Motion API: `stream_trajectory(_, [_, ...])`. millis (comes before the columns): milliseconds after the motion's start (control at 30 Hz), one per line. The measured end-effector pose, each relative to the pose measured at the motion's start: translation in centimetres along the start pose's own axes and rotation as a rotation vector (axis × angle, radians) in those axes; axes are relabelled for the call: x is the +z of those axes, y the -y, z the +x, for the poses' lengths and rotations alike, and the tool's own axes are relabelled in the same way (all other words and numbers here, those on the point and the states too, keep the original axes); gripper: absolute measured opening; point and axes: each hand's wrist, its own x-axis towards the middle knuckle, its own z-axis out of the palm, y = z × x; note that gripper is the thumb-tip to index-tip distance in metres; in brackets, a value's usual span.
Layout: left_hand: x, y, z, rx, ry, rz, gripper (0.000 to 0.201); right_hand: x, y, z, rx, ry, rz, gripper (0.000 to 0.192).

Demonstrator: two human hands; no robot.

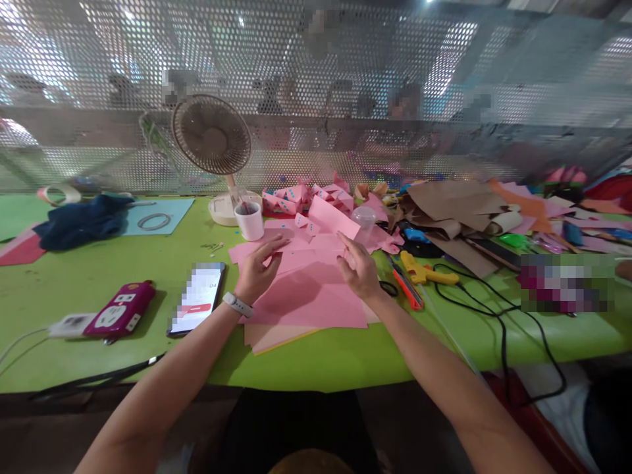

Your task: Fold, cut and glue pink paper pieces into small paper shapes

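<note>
Pink paper sheets (311,303) lie stacked in front of me, with paler sheets showing under their near edge. Over the left side of the stack is my left hand (259,268), open, fingers stretched toward the middle and holding nothing. My right hand (360,268) is over the right side, also open, with the index finger extended and the thumb apart. Its fingertip is close to a folded pink paper piece (334,218); whether they touch I cannot tell. Behind lie pink folded paper shapes (289,199) with blue dots.
A white cup (249,222) and a fan (213,135) stand behind my left hand. A phone (197,299) and a power strip (121,309) lie left. To the right are a red utility knife (407,284), a yellow glue gun (427,271) with a black cord, and brown paper scraps (449,204).
</note>
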Motion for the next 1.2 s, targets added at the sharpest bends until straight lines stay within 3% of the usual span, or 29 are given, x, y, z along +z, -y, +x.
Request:
stream_trajectory(133, [-0.2,0.8,0.1,0.045,0.030,0.110,0.038,0.1,-0.4,0.0,0.019,0.019,-0.009,0.036])
stream_trajectory(267, [-0.5,1.2,0.2,-0.034,0.058,0.160,0.041,0.0,-0.3,0.0,0.153,0.099,0.085,0.035])
stream_trajectory(433, [-1.3,0.5,0.5,-0.083,0.111,0.061,0.039,-1.1,-0.1,0.8,0.424,0.263,0.616,0.044])
stream_trajectory(533, [-1.5,-0.2,0.4,-0.054,0.207,-0.026,0.039,-1.5,0.0,1.0,0.627,0.422,0.976,0.059])
stream_trajectory(600, [-1.4,-0.7,0.2,-0.009,0.288,-0.089,0.039,-1.3,0.3,0.8,0.761,0.598,1.072,0.064])
stream_trajectory(667, [-1.3,-1.1,-0.1,0.031,0.351,-0.149,0.040,-0.9,1.0,0.4,0.835,0.724,1.059,0.054])
stream_trajectory(733, [-1.0,-1.6,-0.4,0.063,0.398,-0.184,0.040,-0.5,2.0,-0.1,0.858,0.757,1.055,0.041])
stream_trajectory(800, [-0.8,-2.1,-0.5,0.099,0.441,-0.166,0.041,-0.2,3.3,-0.4,0.882,0.734,1.090,0.031])
stream_trajectory(867, [-0.5,-2.3,-0.5,0.135,0.404,-0.069,0.042,0.1,4.4,-0.6,0.932,0.690,1.132,0.027])
stream_trajectory(933, [-0.3,-2.4,-0.3,0.117,0.223,0.063,0.045,0.6,4.8,-0.7,0.968,0.548,1.165,0.029])
stream_trajectory(1000, [0.0,-2.4,-0.2,0.021,0.012,0.137,0.042,1.4,4.6,-0.8,0.978,0.333,1.167,0.030])
stream_trajectory(1033, [0.1,-2.4,-0.2,-0.055,-0.033,0.121,0.035,1.7,4.3,-0.9,0.982,0.239,1.154,0.030])
stream_trajectory(1100, [0.5,-2.7,-0.2,-0.240,0.034,-0.027,0.034,2.4,3.8,-1.1,0.994,0.140,1.126,0.030])
stream_trajectory(1200, [1.2,-3.3,-0.5,-0.490,0.231,-0.314,0.044,2.7,3.6,-1.4,0.977,0.175,1.132,0.030])
